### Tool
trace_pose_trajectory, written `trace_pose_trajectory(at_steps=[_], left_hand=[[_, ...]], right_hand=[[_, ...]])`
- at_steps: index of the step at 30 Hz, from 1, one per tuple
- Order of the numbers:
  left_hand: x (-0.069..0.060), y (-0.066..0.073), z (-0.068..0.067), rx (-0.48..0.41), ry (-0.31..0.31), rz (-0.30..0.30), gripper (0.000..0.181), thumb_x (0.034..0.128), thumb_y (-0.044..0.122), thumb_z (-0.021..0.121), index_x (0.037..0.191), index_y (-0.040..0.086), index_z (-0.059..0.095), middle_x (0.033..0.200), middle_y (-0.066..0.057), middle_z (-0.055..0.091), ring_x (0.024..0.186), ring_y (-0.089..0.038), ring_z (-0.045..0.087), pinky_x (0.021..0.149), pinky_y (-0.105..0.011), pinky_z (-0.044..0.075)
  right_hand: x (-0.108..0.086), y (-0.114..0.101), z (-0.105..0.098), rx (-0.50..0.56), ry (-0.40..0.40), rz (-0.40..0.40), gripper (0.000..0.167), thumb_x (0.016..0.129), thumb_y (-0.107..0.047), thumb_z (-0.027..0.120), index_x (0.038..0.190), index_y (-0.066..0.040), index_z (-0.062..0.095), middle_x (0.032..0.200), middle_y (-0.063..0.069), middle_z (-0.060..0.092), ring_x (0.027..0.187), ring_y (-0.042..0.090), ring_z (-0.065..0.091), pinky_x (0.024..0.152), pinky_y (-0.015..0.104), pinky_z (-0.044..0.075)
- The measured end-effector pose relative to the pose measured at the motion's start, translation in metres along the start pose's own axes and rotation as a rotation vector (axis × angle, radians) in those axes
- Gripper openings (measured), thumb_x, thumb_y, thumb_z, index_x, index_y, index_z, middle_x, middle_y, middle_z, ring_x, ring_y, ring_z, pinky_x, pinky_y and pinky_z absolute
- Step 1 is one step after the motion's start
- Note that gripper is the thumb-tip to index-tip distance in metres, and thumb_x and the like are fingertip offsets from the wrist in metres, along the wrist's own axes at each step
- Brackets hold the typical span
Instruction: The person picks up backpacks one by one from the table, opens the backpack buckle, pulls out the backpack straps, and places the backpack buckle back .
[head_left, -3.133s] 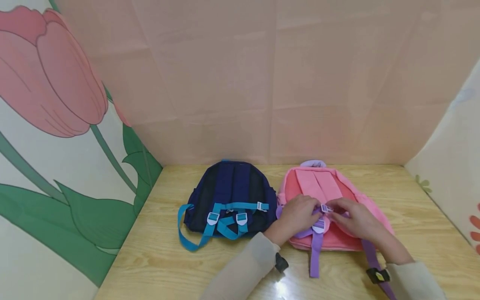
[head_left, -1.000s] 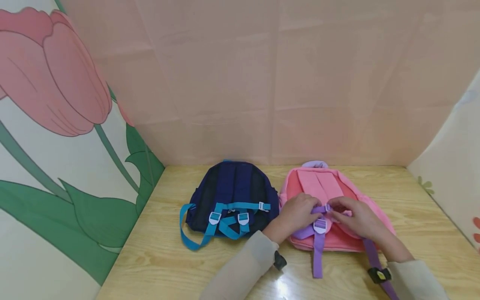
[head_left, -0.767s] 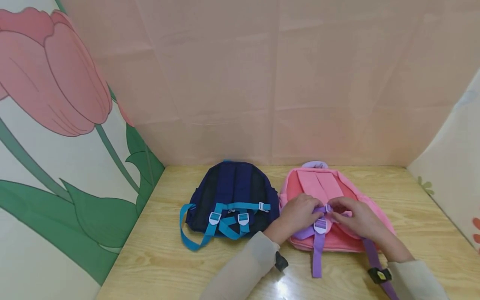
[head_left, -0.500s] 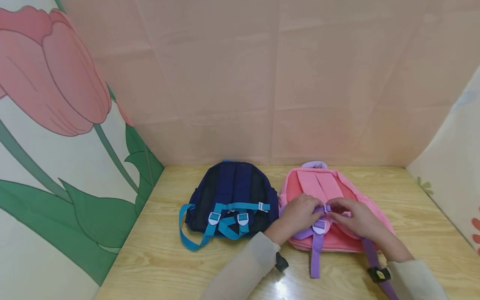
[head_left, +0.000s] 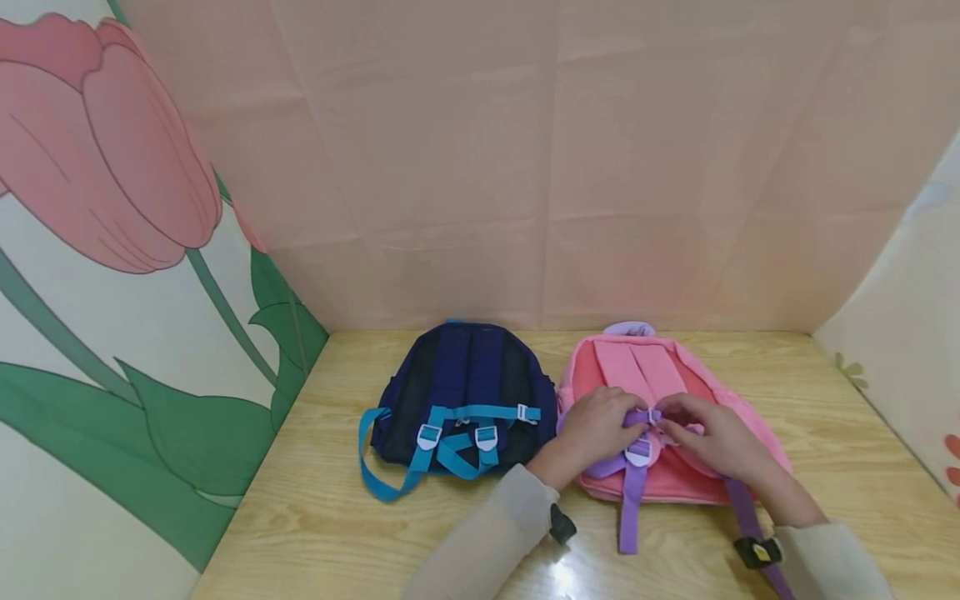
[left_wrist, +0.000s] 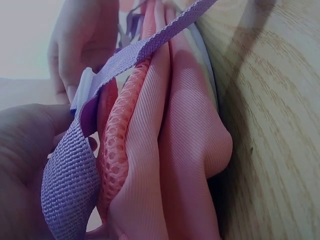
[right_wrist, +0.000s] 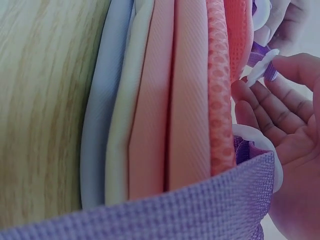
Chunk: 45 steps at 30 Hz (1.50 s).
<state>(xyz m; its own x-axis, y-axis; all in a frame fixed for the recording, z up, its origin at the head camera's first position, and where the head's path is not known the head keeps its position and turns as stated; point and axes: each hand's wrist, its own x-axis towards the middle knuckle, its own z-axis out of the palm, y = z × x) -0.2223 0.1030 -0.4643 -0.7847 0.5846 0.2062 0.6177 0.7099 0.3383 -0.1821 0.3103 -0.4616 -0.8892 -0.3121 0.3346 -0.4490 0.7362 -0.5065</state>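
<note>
A pink backpack (head_left: 697, 487) lies with its straps upward on the right of the table. Above its middle my left hand (head_left: 596, 429) pinches a purple strap (head_left: 636, 417). Facing it, my right hand (head_left: 716, 433) pinches a small white buckle (head_left: 653, 416) on that strap. In the right wrist view the buckle (right_wrist: 263, 66) sits between thumb and fingertips of my right hand (right_wrist: 292, 110), with purple webbing through it. The left wrist view has my left hand (left_wrist: 30, 145) beside a purple strap (left_wrist: 72, 175). Another white buckle (head_left: 638, 452) lies just below the hands.
A dark blue backpack (head_left: 465, 367) with light blue straps (head_left: 415, 467) lies left of the pink one, close beside it. Purple strap ends (head_left: 632, 517) hang toward the front of the wooden table (head_left: 300, 517). Behind stands a pinkish cloth backdrop (head_left: 540, 167).
Since the earliest frame, the strap and small buckle between my fingers have turned and shifted slightly. Both hands stay nearly in place, and the backpacks have not visibly moved on the table.
</note>
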Motion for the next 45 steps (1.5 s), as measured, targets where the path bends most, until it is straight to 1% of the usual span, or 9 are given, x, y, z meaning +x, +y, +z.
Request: trace_pose_trajectory(at_steps=[6, 10, 15, 21, 27, 30, 33, 39, 45], left_hand=[[-0.0011, 0.0002, -0.0014, -0.072, -0.018, -0.023, 0.032, 0.0958, 0.048, 0.067, 0.126, 0.038, 0.068, 0.109, 0.021, 0.064, 0.100, 0.004, 0.054, 0.090, -0.017, 0.043], [-0.0013, -0.0003, -0.0011, -0.099, -0.012, -0.029, 0.030, 0.0964, 0.048, 0.066, 0.125, 0.039, 0.068, 0.105, 0.022, 0.064, 0.097, 0.004, 0.053, 0.089, -0.017, 0.043], [-0.0024, 0.0007, -0.0029, -0.114, -0.024, -0.051, 0.029, 0.0955, 0.048, 0.067, 0.123, 0.041, 0.067, 0.101, 0.023, 0.062, 0.094, 0.003, 0.053, 0.088, -0.019, 0.044], [-0.0009, 0.0014, -0.0039, -0.114, -0.027, -0.053, 0.029, 0.0955, 0.048, 0.067, 0.123, 0.040, 0.066, 0.099, 0.023, 0.062, 0.091, 0.003, 0.052, 0.084, -0.018, 0.043], [0.0010, 0.0003, -0.0002, -0.090, -0.027, -0.048, 0.029, 0.0954, 0.048, 0.067, 0.124, 0.040, 0.067, 0.098, 0.023, 0.063, 0.088, 0.003, 0.052, 0.081, -0.017, 0.043], [0.0013, 0.0002, 0.0014, -0.079, -0.026, -0.042, 0.029, 0.0955, 0.047, 0.067, 0.123, 0.039, 0.067, 0.097, 0.023, 0.063, 0.088, 0.003, 0.051, 0.081, -0.016, 0.043], [0.0010, 0.0010, 0.0020, -0.071, -0.032, -0.041, 0.029, 0.0955, 0.048, 0.067, 0.123, 0.039, 0.067, 0.099, 0.023, 0.063, 0.089, 0.003, 0.051, 0.083, -0.016, 0.043], [0.0005, 0.0023, 0.0011, -0.032, -0.030, -0.025, 0.030, 0.0968, 0.048, 0.065, 0.124, 0.037, 0.067, 0.105, 0.022, 0.065, 0.094, 0.003, 0.053, 0.088, -0.018, 0.043], [0.0003, 0.0027, 0.0012, -0.034, -0.036, -0.025, 0.030, 0.0963, 0.048, 0.066, 0.124, 0.037, 0.067, 0.106, 0.022, 0.065, 0.096, 0.002, 0.053, 0.089, -0.019, 0.043]], right_hand=[[-0.0008, 0.0016, 0.0003, -0.018, 0.014, -0.011, 0.017, 0.091, -0.012, 0.076, 0.107, -0.015, 0.072, 0.092, -0.010, 0.071, 0.084, 0.000, 0.064, 0.074, 0.038, 0.059], [-0.0015, 0.0022, 0.0006, -0.020, 0.024, -0.023, 0.017, 0.090, -0.011, 0.077, 0.106, -0.016, 0.072, 0.091, -0.011, 0.071, 0.083, -0.001, 0.064, 0.074, 0.037, 0.059], [-0.0019, 0.0024, 0.0012, -0.016, 0.035, -0.035, 0.017, 0.090, -0.010, 0.077, 0.105, -0.016, 0.072, 0.091, -0.011, 0.071, 0.084, -0.001, 0.064, 0.074, 0.037, 0.059], [-0.0022, 0.0059, 0.0027, -0.012, 0.039, -0.003, 0.015, 0.092, -0.012, 0.075, 0.107, -0.015, 0.072, 0.093, -0.008, 0.073, 0.086, -0.001, 0.065, 0.075, 0.032, 0.058], [-0.0028, 0.0070, 0.0025, 0.019, 0.033, 0.022, 0.016, 0.091, -0.011, 0.076, 0.107, -0.015, 0.072, 0.095, -0.006, 0.073, 0.089, 0.001, 0.066, 0.077, 0.027, 0.058], [-0.0030, 0.0057, 0.0014, 0.036, 0.023, 0.020, 0.017, 0.091, -0.011, 0.076, 0.107, -0.014, 0.071, 0.095, -0.005, 0.073, 0.089, 0.001, 0.066, 0.076, 0.027, 0.058], [-0.0033, 0.0046, 0.0004, 0.047, 0.016, 0.007, 0.018, 0.091, -0.010, 0.076, 0.108, -0.013, 0.072, 0.095, -0.005, 0.073, 0.088, 0.000, 0.066, 0.075, 0.028, 0.058], [-0.0012, 0.0012, -0.0011, 0.010, 0.026, -0.035, 0.018, 0.089, -0.011, 0.078, 0.107, -0.015, 0.073, 0.091, -0.009, 0.073, 0.083, -0.002, 0.065, 0.072, 0.030, 0.058], [-0.0002, -0.0009, -0.0025, 0.002, 0.019, -0.023, 0.014, 0.090, -0.012, 0.077, 0.103, -0.016, 0.073, 0.088, -0.012, 0.070, 0.081, -0.001, 0.063, 0.072, 0.034, 0.058]])
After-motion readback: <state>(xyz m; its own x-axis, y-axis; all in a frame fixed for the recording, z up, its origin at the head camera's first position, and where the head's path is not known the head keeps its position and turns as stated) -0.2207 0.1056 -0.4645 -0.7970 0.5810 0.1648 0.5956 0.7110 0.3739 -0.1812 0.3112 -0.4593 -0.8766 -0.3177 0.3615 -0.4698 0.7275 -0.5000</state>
